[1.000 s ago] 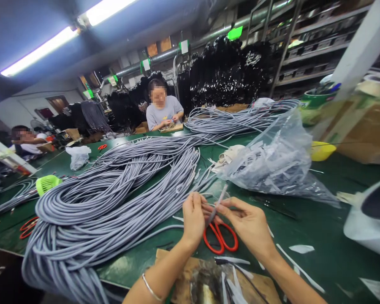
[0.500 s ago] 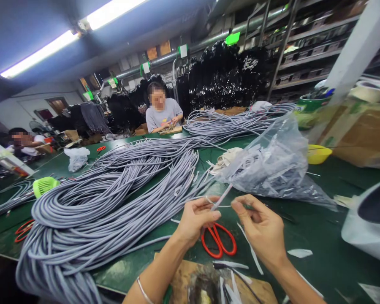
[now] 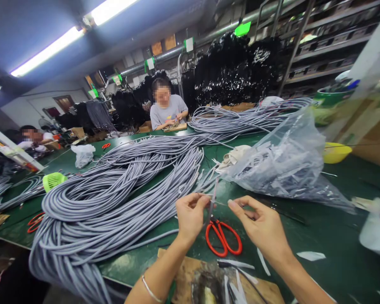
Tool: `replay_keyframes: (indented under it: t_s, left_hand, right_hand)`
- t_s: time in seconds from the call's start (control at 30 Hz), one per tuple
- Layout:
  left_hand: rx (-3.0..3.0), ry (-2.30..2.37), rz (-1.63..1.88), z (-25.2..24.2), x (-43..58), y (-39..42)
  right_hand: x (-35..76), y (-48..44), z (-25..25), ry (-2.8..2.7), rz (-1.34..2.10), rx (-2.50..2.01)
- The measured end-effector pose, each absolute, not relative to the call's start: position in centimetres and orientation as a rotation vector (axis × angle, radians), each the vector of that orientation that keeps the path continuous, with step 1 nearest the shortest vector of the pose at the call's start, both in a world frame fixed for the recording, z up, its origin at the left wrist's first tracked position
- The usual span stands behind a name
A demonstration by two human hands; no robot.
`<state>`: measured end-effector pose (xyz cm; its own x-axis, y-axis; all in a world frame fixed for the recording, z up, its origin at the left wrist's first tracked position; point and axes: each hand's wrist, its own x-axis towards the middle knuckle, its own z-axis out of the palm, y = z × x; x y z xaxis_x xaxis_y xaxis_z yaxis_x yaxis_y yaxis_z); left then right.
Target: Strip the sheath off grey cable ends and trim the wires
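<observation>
- Tilted toward two o'clock half a second ago, the grey cable end (image 3: 214, 196) has swung up and now points almost straight at twelve.
- My left grip (image 3: 191, 213) has rolled with it, leaving more of the red-handled scissors (image 3: 223, 240) uncovered.
- I have that left grip narrow, its fingertips pinched around the cable end, which I hold above the green bench (image 3: 338, 240).
- From there a thin pale strand (image 3: 221, 203) runs toward three o'clock, to the thumb of my right grip (image 3: 262, 223).
- My right thumb and forefinger are close together at the strand's end; I cannot tell whether they are closed on it.
- At six o'clock from the cable end lie the scissors, and beyond them, nearer me, a brown board (image 3: 267, 291) bearing pale strips and a dark cable.
- Toward nine and ten o'clock from my left grip spreads a large coil of grey cables (image 3: 123, 215).
- At one o'clock from the cable end I see a crumpled cream cloth (image 3: 236, 157), touching a clear plastic bag (image 3: 278, 164) of pale scraps at two.
- Across the bench, at eleven o'clock, sits a co-worker (image 3: 169, 110) in a grey shirt, both hands together over a small board.
</observation>
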<state>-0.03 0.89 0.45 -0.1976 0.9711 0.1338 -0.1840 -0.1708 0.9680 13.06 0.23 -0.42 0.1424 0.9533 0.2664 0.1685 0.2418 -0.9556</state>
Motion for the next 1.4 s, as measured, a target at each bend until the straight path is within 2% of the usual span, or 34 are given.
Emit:
replay_keyframes:
  t_s: [0.3, 0.47, 0.67, 1.03, 1.27, 1.4]
  left_hand:
    - [1.125, 0.779, 1.371, 0.2, -0.7, 1.4]
    - [1.29, 0.843, 1.268, 0.3, -0.5, 0.9]
    - [1.323, 0.955, 1.393, 0.1, -0.1, 0.6]
    - [1.423, 1.256, 1.323, -1.2, -0.1, 1.3]
    - [1.742, 1.404, 1.295, -1.3, -0.2, 1.2]
    - [1.935, 1.449, 1.141, -1.2, -0.2, 1.2]
  right_hand:
    - [12.6, 0.9, -0.8, -1.303, 0.963, -1.185]
    - [12.4, 0.7, -1.0, -1.319, 0.974, -1.172]
    - [12.3, 0.6, -0.9, -1.327, 0.952, -1.159]
    - [13.4, 0.8, -0.6, -1.327, 0.625, -1.203]
    - [12.6, -0.7, -0.5, -1.234, -0.158, -1.223]
    - [11.8, -0.6, -0.8, -1.657, -0.081, -1.079]
